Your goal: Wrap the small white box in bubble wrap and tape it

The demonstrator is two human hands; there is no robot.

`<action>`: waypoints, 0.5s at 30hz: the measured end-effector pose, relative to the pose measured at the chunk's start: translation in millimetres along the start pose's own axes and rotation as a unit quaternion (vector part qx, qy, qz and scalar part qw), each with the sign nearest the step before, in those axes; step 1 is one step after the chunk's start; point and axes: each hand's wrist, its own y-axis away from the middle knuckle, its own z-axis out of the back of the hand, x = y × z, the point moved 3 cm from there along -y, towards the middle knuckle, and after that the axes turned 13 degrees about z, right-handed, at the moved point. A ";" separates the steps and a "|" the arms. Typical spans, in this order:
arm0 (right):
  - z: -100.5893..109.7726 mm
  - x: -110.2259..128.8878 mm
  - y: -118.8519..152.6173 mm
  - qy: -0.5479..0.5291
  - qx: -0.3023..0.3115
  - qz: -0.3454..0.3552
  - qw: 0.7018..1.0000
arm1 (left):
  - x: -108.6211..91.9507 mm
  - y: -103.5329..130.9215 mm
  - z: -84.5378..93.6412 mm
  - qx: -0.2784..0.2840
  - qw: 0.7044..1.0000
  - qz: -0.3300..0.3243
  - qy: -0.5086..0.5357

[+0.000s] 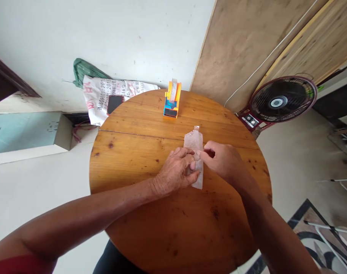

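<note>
A narrow, whitish, translucent wrapped packet (194,140) lies lengthwise on the wooden table (139,163). It looks crumpled, with a small torn-looking tab at its far end; what is inside cannot be made out. My left hand (177,169) rests over the packet's middle and near part, fingers bent and thumb apart, gripping it against the tabletop. At the packet's right edge, my right hand (223,160) is closed, thumb and forefinger pinching beside the left fingertips. Beyond the packet stands an orange and blue tape dispenser (172,99) with a roll of clear tape.
A white printed sack (97,91) and a green plastic bag (89,69) lie against the wall behind the table, with a dark flat object (115,103) by its edge. A round fan (278,101) stands to the right, a pale blue box (25,131) to the left.
</note>
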 end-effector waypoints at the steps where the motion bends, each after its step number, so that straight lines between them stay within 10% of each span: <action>1: -2.6 -0.8 -3.1 0.007 0.003 -0.001 1.000 | 0.1 -0.2 -0.2 0.002 1.000 0.001 0.008; 15: -44.5 -21.8 -28.4 -0.235 -0.032 0.033 0.971 | -6.1 0.8 3.1 -0.002 1.000 0.010 -0.028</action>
